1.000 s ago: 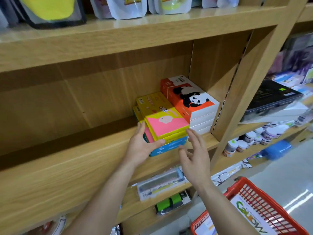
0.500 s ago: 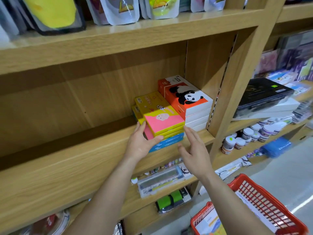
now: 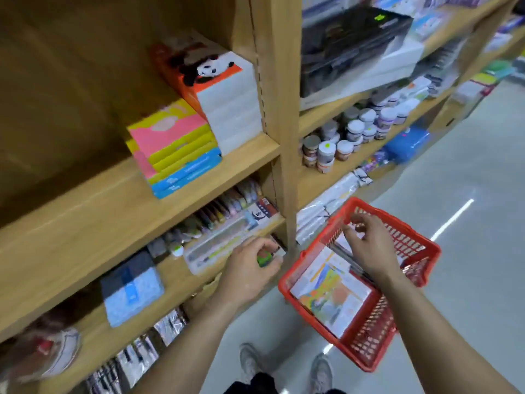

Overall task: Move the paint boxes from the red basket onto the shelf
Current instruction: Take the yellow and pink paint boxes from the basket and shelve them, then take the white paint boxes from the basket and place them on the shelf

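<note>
No legible text anywhere: motion blur smeared print on the stacked pink-yellow-blue cardboard paint boxes [image 3: 176, 149] mid-left, the orange-white panda-picture box [image 3: 210, 78] above, and the colourful flat box [image 3: 331, 294] lower right.

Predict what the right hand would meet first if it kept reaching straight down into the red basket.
Probably the upright boxes under its fingertips; right hand is above red basket; depth unclear.

Single head view, angled down, close to shelf [image 3: 199, 191].
</note>
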Demonstrator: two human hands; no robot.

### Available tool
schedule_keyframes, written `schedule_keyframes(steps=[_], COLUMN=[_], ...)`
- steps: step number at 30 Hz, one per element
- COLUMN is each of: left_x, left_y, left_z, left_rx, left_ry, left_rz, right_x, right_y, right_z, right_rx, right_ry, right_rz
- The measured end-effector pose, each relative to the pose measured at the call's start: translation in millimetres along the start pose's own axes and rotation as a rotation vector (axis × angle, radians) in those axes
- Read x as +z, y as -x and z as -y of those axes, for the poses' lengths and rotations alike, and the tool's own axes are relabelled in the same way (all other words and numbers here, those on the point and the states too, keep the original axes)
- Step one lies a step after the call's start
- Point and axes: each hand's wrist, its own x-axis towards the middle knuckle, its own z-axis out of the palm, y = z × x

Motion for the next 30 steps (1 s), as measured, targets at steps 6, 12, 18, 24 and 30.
schedule_keyframes(steps=[6, 12, 18, 24, 30], left_x=[135, 210, 234, 248, 247], left_y=[-54, -99, -136, -133, -137], left_z=[42, 96, 152, 172, 167], left_rx=[-0.118, -0.015, 0.059, 0.111, 0.062], left_ry=[-0.091, -0.218, -0.287, -0.122, -0.072], left_rz=[0.274, 0.152, 0.164, 0.203, 0.267], right_x=[-1, 95, 204, 262, 273], right_y=[11, 12, -1, -11, -23], right_z=[-150, -237, -276, -266, -268], right_rx=[0.391, 0.636, 0.76, 0.9, 1.033], right_ry=[0.072, -0.024, -0.287, -0.427, -0.63], right_rz=[-0.023, 0.186, 0.274, 0.141, -0.015])
